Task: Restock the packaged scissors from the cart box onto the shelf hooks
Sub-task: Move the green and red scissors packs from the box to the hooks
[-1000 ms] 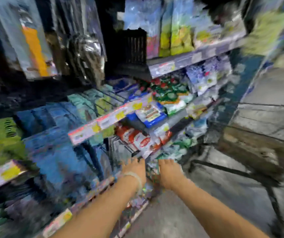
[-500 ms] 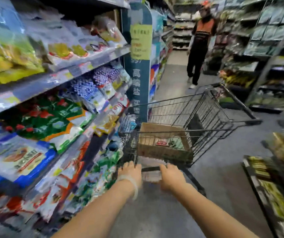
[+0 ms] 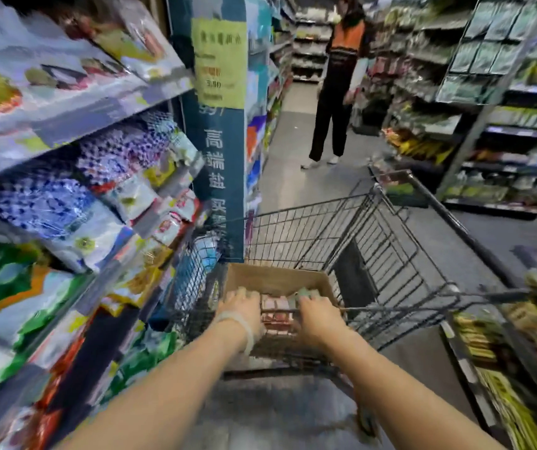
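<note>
One cart [image 3: 374,228] | one box [image 3: 273,279] inside | two hands: left [image 3: 239,308], right [image 3: 317,318] | one bracelet [image 3: 237,319] | one person [image 3: 338,82] standing down the aisle

"高端盐" on blue aisle-end sign [image 3: 216,164]; "3.90" on yellow notice [image 3: 220,63]

- Two bare forearms reaching in from the bottom edge, no sleeves anywhere on them.
- Left grip [image 3: 239,308]: pale, translucent bangle [image 3: 242,326] round the wrist, smooth and plain, whitish with a faint green cast.
- Right grip [image 3: 317,318]: no ring, no watch, no band at the wrist.
- No gloves on either.
- Details softened by blur, so finer marks not readable.
</note>
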The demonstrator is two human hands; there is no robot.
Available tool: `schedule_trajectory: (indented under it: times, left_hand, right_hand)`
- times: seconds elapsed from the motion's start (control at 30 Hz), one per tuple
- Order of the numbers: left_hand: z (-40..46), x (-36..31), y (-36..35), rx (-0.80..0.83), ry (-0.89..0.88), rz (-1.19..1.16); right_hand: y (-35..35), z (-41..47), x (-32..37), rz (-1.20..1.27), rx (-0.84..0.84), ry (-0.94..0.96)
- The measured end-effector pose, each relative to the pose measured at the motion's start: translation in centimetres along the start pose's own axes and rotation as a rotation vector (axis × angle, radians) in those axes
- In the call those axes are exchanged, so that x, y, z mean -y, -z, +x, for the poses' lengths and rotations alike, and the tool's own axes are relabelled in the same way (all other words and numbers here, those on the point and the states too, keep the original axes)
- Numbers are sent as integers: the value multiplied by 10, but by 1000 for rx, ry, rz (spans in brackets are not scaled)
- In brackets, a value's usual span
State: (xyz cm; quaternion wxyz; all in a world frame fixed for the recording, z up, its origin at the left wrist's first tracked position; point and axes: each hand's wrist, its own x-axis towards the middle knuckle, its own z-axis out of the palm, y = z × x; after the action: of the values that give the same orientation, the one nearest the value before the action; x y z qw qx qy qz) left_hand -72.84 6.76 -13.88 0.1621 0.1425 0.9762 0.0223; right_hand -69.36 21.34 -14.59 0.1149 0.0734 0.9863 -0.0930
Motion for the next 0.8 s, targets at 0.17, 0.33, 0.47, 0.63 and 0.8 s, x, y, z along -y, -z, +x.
schedule_trajectory:
  times: [0.17, 0.33, 0.47, 0.63, 0.8]
  left_hand:
    - [75, 10, 6, 75, 72, 6]
    - [151, 19, -14, 199, 128, -51]
    - [215, 27, -51, 391, 195, -132]
    - [290, 20, -104, 569, 232, -192]
    - [348, 4, -158, 598, 323, -330]
  right_hand:
    - [9, 78, -15, 123, 45, -52]
    - [-17, 161, -41, 179, 174, -110]
    - [-56, 230, -56, 208, 375, -101]
    - [-114, 294, -75, 206, 571, -136]
    - [-166, 345, -87, 324, 634, -212]
